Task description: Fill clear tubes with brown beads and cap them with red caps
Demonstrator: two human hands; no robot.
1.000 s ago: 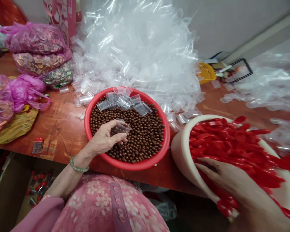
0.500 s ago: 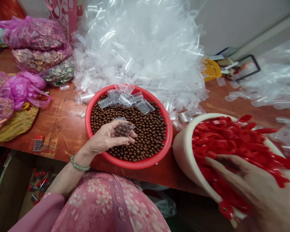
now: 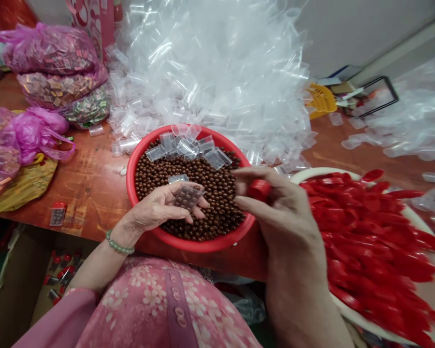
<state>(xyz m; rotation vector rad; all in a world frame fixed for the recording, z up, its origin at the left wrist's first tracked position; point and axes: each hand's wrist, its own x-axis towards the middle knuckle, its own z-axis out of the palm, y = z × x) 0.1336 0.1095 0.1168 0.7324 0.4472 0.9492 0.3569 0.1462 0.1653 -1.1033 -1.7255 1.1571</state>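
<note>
My left hand point(image 3: 159, 208) is closed around a small clear plastic container point(image 3: 188, 197) filled with brown balls, held over the red basin point(image 3: 131, 176). Brown chocolate-like balls point(image 3: 217, 208) fill that basin, and several clear containers point(image 3: 188, 147) lie on top of them at the far side. At the basin's right rim, my right hand point(image 3: 286, 208) grips a red cap point(image 3: 259, 189) between thumb and fingers; it is somewhat blurred. Behind it a white tub point(image 3: 420, 290) is heaped with red caps point(image 3: 366, 227).
A tall heap of clear containers point(image 3: 210, 63) stands behind the basin. Pink bags point(image 3: 54, 53) of small packets are at the left. One capped container point(image 3: 58, 214) lies near the table edge. Below, a cardboard box point(image 3: 18, 285) holds several capped ones. A yellow basket point(image 3: 321, 99) sits at the back right.
My right hand has moved left out of the white tub to the basin's right rim, bringing a red cap. My left hand still holds the filled container in nearly the same place.
</note>
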